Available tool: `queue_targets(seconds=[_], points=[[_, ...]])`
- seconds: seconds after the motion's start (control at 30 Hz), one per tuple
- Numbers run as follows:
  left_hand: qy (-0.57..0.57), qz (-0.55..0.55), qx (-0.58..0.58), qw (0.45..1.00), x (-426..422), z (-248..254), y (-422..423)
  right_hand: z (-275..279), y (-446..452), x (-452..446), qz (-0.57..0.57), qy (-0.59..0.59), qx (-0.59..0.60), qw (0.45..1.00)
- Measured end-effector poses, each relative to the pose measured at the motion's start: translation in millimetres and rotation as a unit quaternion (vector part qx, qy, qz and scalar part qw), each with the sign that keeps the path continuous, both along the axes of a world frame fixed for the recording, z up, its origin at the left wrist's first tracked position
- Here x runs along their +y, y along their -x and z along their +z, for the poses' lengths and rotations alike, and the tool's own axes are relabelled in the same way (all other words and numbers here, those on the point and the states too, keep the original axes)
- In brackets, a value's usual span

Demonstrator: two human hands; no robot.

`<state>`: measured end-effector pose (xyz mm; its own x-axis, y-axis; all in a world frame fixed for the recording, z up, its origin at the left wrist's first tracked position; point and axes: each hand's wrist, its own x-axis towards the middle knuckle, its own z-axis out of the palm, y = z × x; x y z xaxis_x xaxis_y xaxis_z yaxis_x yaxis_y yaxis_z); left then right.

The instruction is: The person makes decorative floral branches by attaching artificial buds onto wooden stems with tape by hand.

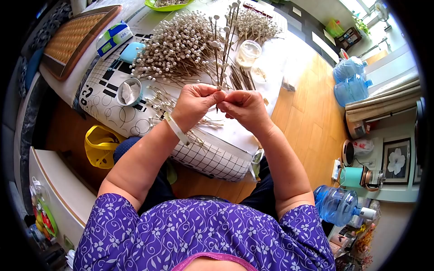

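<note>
Several thin brown stems with white ball tips (216, 49) stand upright above my fingers, their lower end poking out beneath. My left hand (195, 103) pinches this bunch of stems between thumb and forefinger. Close against it, my right hand (246, 106) is closed in a pinch at the same spot; what lies between its fingertips is too small to make out. Behind my hands lies a big pile of similar white-tipped stems (178, 45). Looser stems (203, 122) are scattered on the table under my wrists. Short bare brown sticks (242, 78) lie right of the held bunch.
On the table (106, 86) are a round tub with white stuff (129, 92), a clear jar (248, 53), a tissue pack (114, 39), a blue case (132, 53) and another stem pile (255, 25). A yellow basket (100, 145) sits left; water jugs (337, 204) stand right.
</note>
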<state>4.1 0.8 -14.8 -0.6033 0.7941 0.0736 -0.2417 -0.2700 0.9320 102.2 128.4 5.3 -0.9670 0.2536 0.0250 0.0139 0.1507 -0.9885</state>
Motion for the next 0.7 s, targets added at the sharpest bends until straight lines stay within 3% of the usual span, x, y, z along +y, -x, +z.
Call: queue_targets(seconds=[0.37, 0.43, 0.63, 0.7], points=[[-0.016, 0.024, -0.006, 1.000, 1.5, 0.6, -1.0, -3.8, 4.4, -7.9, -0.033, -0.016, 0.017, 0.999], [-0.020, 0.022, -0.013, 0.999, 1.5, -2.9, -0.2, -7.2, 5.4, -8.3, -0.038, -0.098, 0.063, 0.993], [-0.049, -0.033, -0.063, 0.996, 0.1, -7.3, 4.9, -4.6, 3.5, -7.2, -0.033, -0.123, 0.014, 0.992], [-0.008, -0.032, -0.015, 0.999, -0.6, 0.6, 2.7, -3.6, 2.6, -4.8, -0.034, -0.130, 0.014, 0.991]])
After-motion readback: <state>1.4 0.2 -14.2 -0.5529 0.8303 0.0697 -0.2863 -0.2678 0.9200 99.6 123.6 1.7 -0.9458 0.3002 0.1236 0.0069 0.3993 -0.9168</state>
